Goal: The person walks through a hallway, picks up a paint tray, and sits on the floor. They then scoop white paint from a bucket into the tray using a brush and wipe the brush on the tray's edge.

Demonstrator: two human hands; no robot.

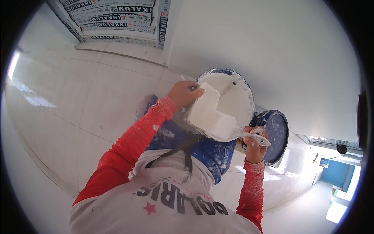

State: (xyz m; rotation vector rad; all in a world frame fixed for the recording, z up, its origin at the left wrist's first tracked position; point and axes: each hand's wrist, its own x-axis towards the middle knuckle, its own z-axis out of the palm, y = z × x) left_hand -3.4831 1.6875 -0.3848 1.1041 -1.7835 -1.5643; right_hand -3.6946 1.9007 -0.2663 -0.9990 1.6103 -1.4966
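Note:
In my right hand (pixel 256 144) is a wide paintbrush (pixel 230 128), its pale handle ending in a small hole. White paint coats the bristles, which point left over the near side of a large bucket (pixel 230 71). My left hand (pixel 186 93) pinches a flat, angular white piece (pixel 206 96) at the bucket's left side; its exact kind is unclear under the coating. The brush tip lies against or just beside this piece, and I cannot tell which. White paint (pixel 237 99) fills the bucket, and its dark blue rim is smeared with white.
A second dark bucket with a spattered lid (pixel 277 136) stands right of the open one. A pale wall (pixel 272 50) rises close behind both. Light tiles (pixel 89 89) cover the floor. A panel wrapped in printed film (pixel 113 19) is at the upper left.

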